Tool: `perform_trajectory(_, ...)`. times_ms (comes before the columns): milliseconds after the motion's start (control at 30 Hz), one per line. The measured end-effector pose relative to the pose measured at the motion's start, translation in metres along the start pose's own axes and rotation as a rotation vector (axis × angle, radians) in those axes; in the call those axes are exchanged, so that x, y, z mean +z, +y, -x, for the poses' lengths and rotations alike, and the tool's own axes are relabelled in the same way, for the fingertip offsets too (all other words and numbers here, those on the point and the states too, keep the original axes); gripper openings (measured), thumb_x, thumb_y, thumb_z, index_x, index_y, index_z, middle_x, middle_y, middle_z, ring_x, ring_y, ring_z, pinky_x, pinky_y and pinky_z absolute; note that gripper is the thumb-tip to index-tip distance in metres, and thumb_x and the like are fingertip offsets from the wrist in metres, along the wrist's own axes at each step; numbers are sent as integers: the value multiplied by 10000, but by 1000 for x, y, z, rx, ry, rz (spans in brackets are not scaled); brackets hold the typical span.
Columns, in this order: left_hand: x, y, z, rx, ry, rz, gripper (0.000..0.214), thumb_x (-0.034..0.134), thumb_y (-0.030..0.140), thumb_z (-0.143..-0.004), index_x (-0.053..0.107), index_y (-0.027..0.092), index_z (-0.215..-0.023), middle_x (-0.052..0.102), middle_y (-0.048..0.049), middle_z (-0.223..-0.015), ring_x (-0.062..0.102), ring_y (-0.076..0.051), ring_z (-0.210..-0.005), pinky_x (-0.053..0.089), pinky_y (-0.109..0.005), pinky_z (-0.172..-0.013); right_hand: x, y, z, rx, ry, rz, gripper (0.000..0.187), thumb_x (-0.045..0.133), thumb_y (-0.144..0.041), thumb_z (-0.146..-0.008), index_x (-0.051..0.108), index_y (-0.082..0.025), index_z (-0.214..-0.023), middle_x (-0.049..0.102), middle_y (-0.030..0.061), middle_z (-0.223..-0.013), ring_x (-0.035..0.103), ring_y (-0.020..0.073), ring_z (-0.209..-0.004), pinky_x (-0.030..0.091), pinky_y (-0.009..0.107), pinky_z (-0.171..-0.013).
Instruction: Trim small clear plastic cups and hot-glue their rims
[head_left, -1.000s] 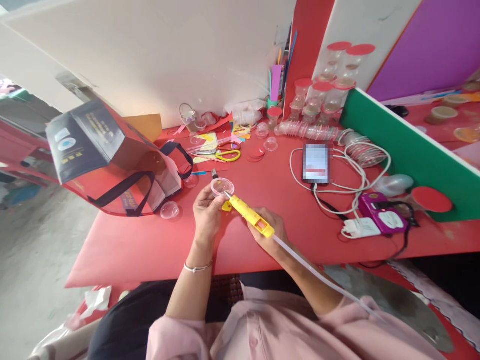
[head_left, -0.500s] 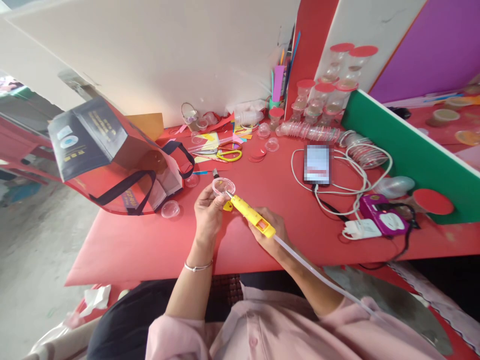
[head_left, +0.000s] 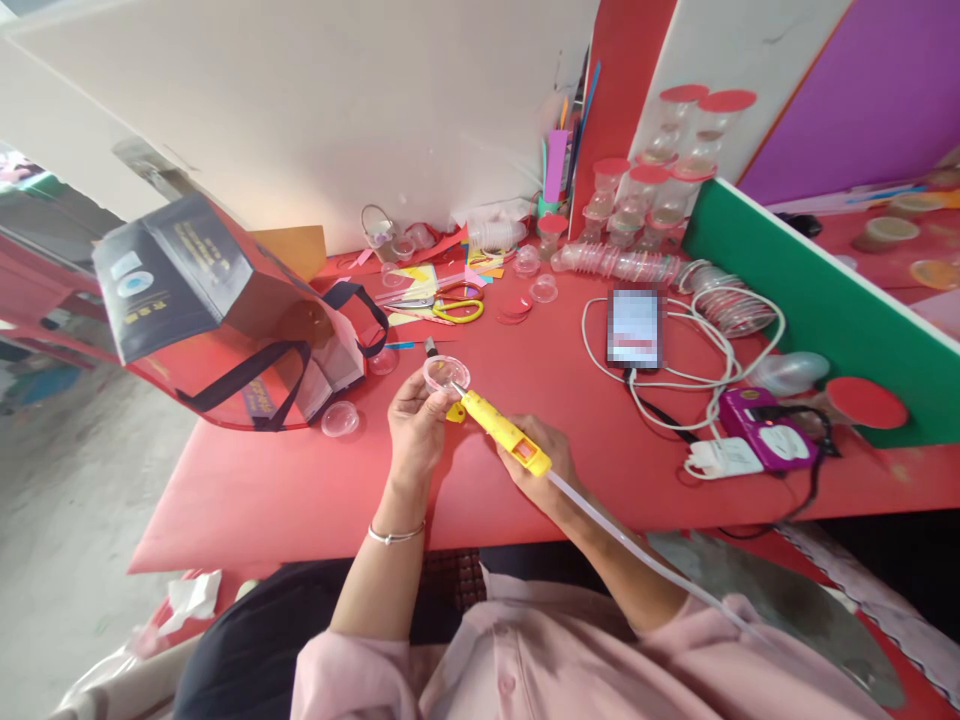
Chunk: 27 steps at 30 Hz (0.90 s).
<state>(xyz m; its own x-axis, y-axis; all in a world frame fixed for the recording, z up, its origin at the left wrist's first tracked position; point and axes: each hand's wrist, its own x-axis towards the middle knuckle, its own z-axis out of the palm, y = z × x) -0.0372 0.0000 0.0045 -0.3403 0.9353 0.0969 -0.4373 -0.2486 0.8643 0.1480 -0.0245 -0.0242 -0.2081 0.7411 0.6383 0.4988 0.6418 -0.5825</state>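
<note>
Between the thumb and fingers of my left hand (head_left: 420, 420) is a small clear plastic cup (head_left: 444, 372), its round rim tilted up toward me. My right hand (head_left: 538, 455) is closed around a yellow hot glue gun (head_left: 504, 430), partly hidden behind it. The metal nozzle points up and left and meets the cup's near rim, though I cannot tell whether glue is coming out. A long glue stick (head_left: 622, 540) trails from the gun's back end over my right forearm. Just beyond the cup lies a dark-tipped tool (head_left: 430, 346), mostly hidden.
A red and black gift bag (head_left: 240, 330) stands at the left, a loose clear cup (head_left: 340, 419) beside it. Yellow-handled scissors (head_left: 457, 310) lie on paper scraps behind my hands. At right are a phone (head_left: 634, 330), looped white cable, a purple power socket (head_left: 772, 435) and stacked cups (head_left: 622, 264).
Almost nothing differs. Both hands keep the cup and glue gun in nearly the same place, with only a very slight shift of the view.
</note>
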Motion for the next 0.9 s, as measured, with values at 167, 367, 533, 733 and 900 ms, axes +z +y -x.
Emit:
perform_trajectory(167,0,0,0,1,-6,4,445,949,317,-676,799,233,-1086,800,-67,-1083,754,-151,-869,611,-253,-787,0,1,1,8,-11,-6,80,629,-231,-967,609,-232,-1045,743,31,-829,718,171,-702,545,258,-652)
perform_trajectory(367,-1,0,0,3,-5,-3,437,944,321,-687,800,235,-1091,804,-66,-1059,753,-148,-828,608,-270,-803,-2,-1,-1,17,-4,-24,54,620,-242,-970,620,-232,-1023,742,22,-816,701,159,-659,533,255,-624)
perform_trajectory(533,-1,0,0,0,-10,7,428,938,311,-695,802,232,-1093,805,-59,-1039,744,-130,-792,602,-249,-781,-3,-3,-2,20,-4,-29,52,621,-236,-971,616,-234,-1022,743,21,-819,708,161,-671,535,254,-630)
perform_trajectory(733,2,3,1,2,3,-19,418,942,332,-686,804,229,-1067,802,-67,-1040,748,-151,-836,603,-266,-788,-3,-2,-2,13,1,-18,35,621,-231,-969,613,-235,-1003,726,17,-791,697,163,-652,527,255,-617)
perform_trajectory(900,3,4,1,-4,-2,-17,419,939,314,-690,800,226,-1075,801,-67,-1042,745,-141,-825,598,-257,-786,-2,-1,-1,11,-1,-29,47,614,-229,-967,612,-237,-1013,729,10,-808,700,158,-666,534,252,-629)
